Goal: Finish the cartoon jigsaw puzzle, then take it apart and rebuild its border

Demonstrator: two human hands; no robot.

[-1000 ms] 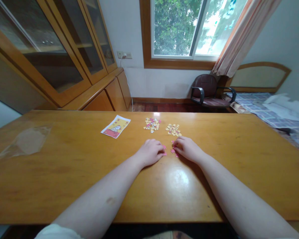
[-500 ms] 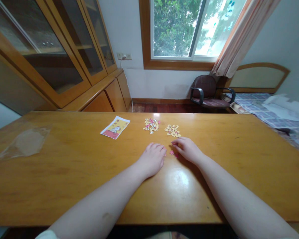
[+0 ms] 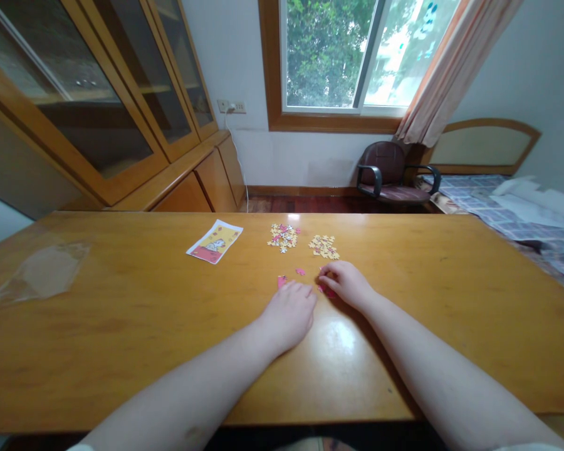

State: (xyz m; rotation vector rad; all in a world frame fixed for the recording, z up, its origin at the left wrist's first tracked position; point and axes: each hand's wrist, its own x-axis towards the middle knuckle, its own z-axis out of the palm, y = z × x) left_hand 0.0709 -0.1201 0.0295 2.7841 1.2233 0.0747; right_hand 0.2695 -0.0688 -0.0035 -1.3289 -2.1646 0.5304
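My left hand rests palm down on the table, its fingers loosely bent and apart. Just beyond those fingers are pink puzzle pieces, partly covered by them. A single pink puzzle piece lies a little farther out. To the right, my right hand has its thumb and index finger brought together at a small puzzle piece, mostly hidden by the fingers. Under and beside that hand are more pink pieces. Farther back lie a mixed pile of pieces and a yellow pile.
A picture card in yellow and red lies left of the piles. A clear plastic bag is at the table's left. Beyond the wooden table stand a cabinet, an armchair and a bed.
My left hand has drawn back toward me, baring pink pieces beyond its fingertips. My right hand has shifted slightly left and down, its fingers closing together. The view has shifted slightly.
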